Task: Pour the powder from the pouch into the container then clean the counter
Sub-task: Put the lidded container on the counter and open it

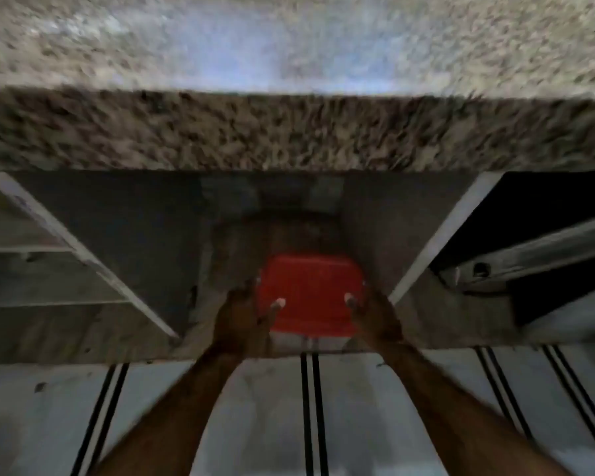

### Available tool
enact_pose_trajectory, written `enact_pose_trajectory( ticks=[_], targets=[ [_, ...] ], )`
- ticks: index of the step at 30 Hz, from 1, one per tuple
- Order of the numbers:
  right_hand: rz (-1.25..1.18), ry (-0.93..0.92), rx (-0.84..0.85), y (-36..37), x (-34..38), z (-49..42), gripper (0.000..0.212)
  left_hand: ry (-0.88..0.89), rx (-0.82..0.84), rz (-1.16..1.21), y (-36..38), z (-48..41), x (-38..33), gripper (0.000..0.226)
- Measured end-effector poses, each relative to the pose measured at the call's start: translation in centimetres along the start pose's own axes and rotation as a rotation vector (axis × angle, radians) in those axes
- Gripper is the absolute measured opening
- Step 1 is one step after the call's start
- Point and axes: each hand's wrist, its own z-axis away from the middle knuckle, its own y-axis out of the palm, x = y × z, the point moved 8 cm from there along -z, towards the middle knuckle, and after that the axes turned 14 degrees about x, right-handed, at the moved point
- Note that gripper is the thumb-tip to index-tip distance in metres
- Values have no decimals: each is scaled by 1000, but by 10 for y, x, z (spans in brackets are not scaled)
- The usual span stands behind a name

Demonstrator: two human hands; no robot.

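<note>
A container with a red lid (311, 297) sits low inside the open cabinet space below the speckled granite counter (289, 132). My left hand (243, 317) grips its left side with the thumb on the lid. My right hand (375, 316) grips its right side in the same way. Both forearms reach down from the bottom of the view. The frame is blurred. No pouch is in view.
A white panel (79, 249) slants along the cabinet's left side and another white panel (443, 235) along its right. A dark opening with a metal rail (529, 255) lies at the right. Tiled floor (255, 424) with black stripes is below.
</note>
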Motion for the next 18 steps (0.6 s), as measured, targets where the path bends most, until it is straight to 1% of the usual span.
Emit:
enact_pose_trajectory(
  ticks=[1,2,3,4,5,6,7,9,10,11,13,16,18],
  targets=[
    [-18,12,5,13,-13,-14,84,18,6,2,8,-13,12,52],
    [-18,62,9,22,-25,-25,93,-14,39,4,19,-27,30,52],
    [-22,70,17,28,-29,-38,100,-39,55,-28,28,-44,48,57],
    [-39,107,12,32,-37,-48,102,-66,56,-47,36,-58,63,63],
    [-77,131,-15,36,-45,-56,96,-109,41,-67,45,-72,82,65],
    [-121,168,-23,40,-53,-59,84,-166,55,-68,54,-82,100,67],
    [-124,157,-57,42,-61,-66,74,-209,88,-62,63,-93,121,75],
    [-120,106,-117,44,-75,-81,71,-311,142,23,77,-107,154,105],
    [-135,109,-138,41,-78,-85,73,-369,157,53,81,-112,167,113],
    [-157,113,-113,42,-81,-89,76,-404,154,68,81,-110,167,111],
    [-162,118,-49,40,-75,-83,72,-410,133,59,80,-104,156,95],
    [-237,123,-73,23,-56,-53,74,-416,91,81,70,-86,137,82],
    [-280,138,-63,14,-41,-29,63,-470,66,76,58,-64,125,83]
  ],
)
